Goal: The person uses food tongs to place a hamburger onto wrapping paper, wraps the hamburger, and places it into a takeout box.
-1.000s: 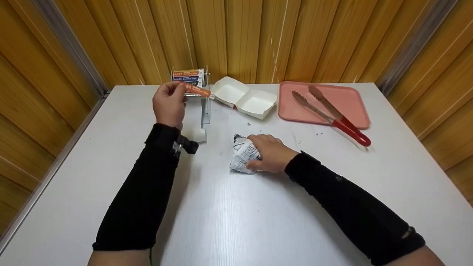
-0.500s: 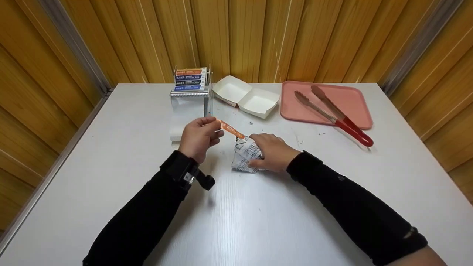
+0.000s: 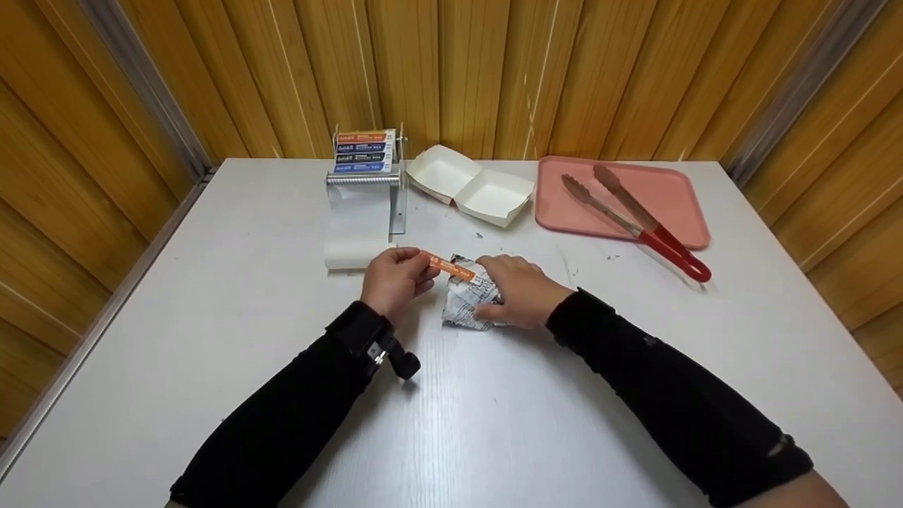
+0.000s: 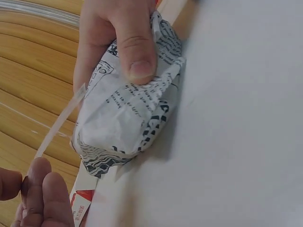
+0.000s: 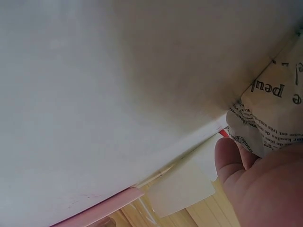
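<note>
Wrapped packet point(image 3: 465, 303): printed paper, creased, matt
Orange strip point(image 3: 451, 268): thin, smooth; paper or plastic unclear
Dispenser point(image 3: 362, 180): metal, shiny, ribbed front bar
Open box point(image 3: 494, 194): white card, smooth, matt
Tray point(image 3: 667, 194): plastic-looking, matt
Tongs point(image 3: 674, 254): metal arms, glossy red grips
Tabletop point(image 3: 550, 423): smooth, faint grain, semi-gloss
Wall point(image 3: 465, 70): wood-look panels, slight sheen
Sleeves point(image 3: 279, 423): matt black cloth

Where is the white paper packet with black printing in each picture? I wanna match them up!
Head: the white paper packet with black printing is near the middle, a bit below centre.
Left wrist: the packet is in the upper half, left of centre, looking much bigger.
Right wrist: the packet is at the right edge, partly cut off.
Shared landmark: the person's bare right hand, holding the packet in all three views.
</note>
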### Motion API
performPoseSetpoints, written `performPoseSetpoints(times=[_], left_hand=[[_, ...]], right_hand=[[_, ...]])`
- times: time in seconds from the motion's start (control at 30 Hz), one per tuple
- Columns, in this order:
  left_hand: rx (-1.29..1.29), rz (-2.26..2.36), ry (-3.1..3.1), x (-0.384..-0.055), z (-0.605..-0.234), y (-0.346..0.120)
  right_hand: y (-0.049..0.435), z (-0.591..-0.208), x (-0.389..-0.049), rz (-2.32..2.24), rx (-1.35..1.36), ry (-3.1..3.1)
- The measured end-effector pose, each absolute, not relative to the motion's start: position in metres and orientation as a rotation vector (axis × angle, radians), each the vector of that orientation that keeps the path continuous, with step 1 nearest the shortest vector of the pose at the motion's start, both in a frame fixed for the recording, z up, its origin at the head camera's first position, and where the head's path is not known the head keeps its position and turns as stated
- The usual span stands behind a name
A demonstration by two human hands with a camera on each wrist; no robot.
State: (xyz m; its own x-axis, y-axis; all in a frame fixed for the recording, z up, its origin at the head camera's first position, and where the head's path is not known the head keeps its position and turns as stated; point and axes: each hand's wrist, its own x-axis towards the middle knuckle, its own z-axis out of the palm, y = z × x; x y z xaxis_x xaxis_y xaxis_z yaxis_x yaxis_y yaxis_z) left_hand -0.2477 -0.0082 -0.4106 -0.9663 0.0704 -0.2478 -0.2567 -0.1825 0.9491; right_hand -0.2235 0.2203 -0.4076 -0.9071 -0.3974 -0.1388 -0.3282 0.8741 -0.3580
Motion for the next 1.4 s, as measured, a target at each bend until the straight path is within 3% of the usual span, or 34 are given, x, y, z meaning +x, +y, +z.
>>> performPoseSetpoints(times=[1.4], left_hand=[[0.005, 1.648, 2.571, -0.248, -0.415, 0.016]], right_hand=[[0.221, -0.41, -0.223, -0.488, -0.571, 2.849]])
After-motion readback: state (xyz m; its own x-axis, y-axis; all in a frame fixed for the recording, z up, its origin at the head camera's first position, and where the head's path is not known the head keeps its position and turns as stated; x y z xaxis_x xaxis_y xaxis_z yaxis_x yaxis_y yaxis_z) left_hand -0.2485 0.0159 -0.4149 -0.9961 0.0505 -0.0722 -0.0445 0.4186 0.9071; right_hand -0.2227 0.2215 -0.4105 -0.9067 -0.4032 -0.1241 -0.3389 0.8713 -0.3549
